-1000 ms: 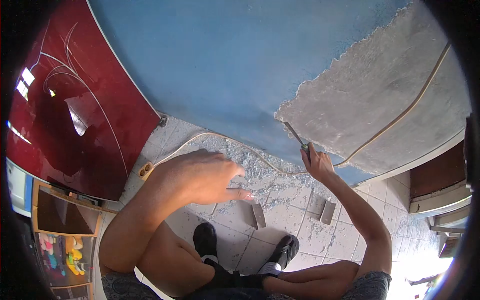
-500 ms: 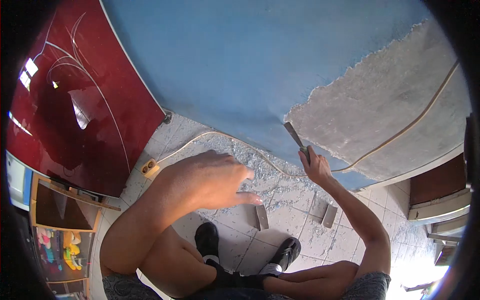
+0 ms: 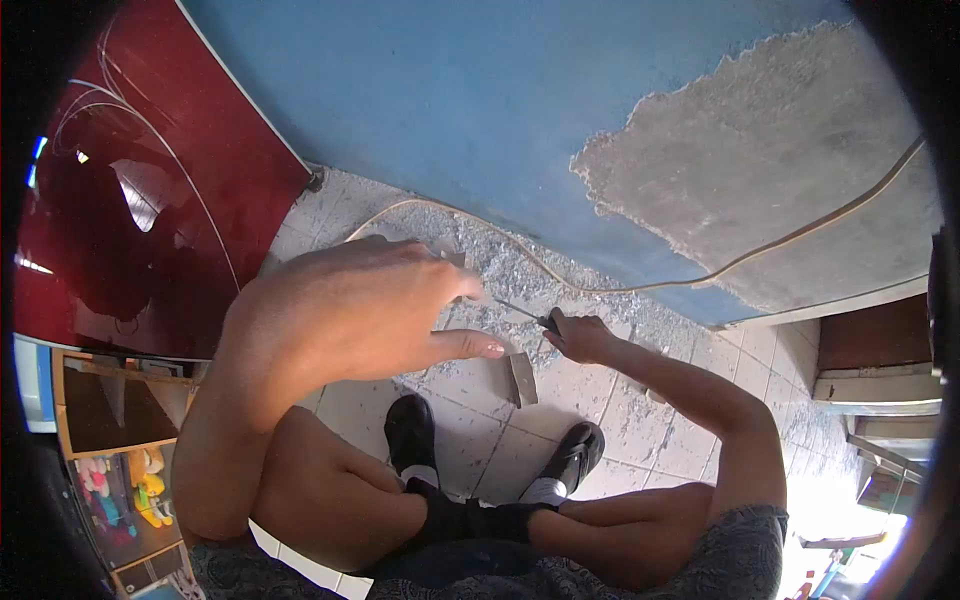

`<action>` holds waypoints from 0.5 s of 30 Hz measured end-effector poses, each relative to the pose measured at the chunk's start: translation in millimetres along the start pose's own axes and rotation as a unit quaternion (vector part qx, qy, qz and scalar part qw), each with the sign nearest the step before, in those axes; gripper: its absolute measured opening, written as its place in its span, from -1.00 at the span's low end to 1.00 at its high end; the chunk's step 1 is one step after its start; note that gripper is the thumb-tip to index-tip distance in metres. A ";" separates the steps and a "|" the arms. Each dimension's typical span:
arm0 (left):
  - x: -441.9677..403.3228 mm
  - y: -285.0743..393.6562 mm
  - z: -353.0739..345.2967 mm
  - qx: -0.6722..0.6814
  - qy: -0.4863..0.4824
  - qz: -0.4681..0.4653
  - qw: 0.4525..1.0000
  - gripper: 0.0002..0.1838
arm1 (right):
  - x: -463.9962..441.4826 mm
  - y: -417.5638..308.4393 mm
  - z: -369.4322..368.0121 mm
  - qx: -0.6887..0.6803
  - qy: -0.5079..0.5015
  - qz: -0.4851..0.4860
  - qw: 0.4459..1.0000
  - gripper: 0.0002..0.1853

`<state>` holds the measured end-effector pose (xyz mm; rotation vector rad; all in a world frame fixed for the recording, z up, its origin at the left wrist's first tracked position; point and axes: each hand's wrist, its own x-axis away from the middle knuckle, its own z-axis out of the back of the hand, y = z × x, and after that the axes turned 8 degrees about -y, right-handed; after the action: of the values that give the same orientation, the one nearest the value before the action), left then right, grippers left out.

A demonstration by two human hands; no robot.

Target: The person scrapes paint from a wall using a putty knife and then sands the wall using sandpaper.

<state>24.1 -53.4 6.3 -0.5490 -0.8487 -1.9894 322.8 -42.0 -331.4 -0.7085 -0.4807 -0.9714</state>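
My right hand is closed round the handle of a scraper, whose thin blade points left, low over the floor and away from the wall. My left hand hangs in front of me with thumb and fingers apart, near the scraper's tip, and nothing shows between them. Ahead, the blue wall has a large bare grey patch with a ragged paint edge. Paint chips lie along its foot. A metal piece rests on the tiles below my left hand.
A cable runs along the wall's foot and across the grey patch. A glossy red panel stands at the left, above a shelf with colourful toys. My two shoes are on the tiled floor. Brown furniture is at the right.
My right hand has brought the scraper away from the wall, down and to the left. My left hand has shifted slightly left and up. The view has tilted lower.
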 end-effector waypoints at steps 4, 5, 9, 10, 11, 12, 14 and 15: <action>-6.0 -3.8 -4.9 0.001 -0.007 -0.012 1.000 -0.33 | -18.9 13.9 -26.5 0.068 0.000 0.046 0.997 -0.55; -12.9 -4.9 -9.1 -0.006 -0.009 -0.008 1.000 -0.34 | -24.9 22.1 -30.9 0.099 0.021 0.062 0.993 -0.55; -75.6 -11.1 -44.6 -0.064 -0.010 -0.059 0.996 -0.41 | -43.6 39.4 -30.5 0.172 -0.003 0.045 0.984 -0.51; -101.3 -17.4 -62.3 -0.098 -0.007 -0.091 0.991 -0.44 | -47.1 46.9 -34.0 0.193 0.018 0.059 0.979 -0.50; -127.2 -27.1 -91.6 -0.162 0.023 -0.120 0.979 -0.51 | -47.7 49.5 -33.3 0.204 0.028 0.068 0.976 -0.52; -150.4 -35.5 -124.5 -0.225 0.053 -0.148 0.962 -0.58 | -48.9 52.1 -31.1 0.215 0.040 0.076 0.973 -0.54; -179.6 -41.3 -175.1 -0.388 -0.007 -0.203 0.899 -0.69 | -52.2 57.7 -27.6 0.224 0.064 0.090 0.968 -0.56; -197.6 -41.1 -199.9 -0.390 -0.005 -0.217 0.895 -0.72 | -55.2 59.5 -25.9 0.221 0.078 0.095 0.968 -0.57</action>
<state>80.2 -76.7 -271.3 -0.8686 -0.1258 -2.7411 349.1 -7.0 -404.5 -0.2670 -0.4616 -0.6982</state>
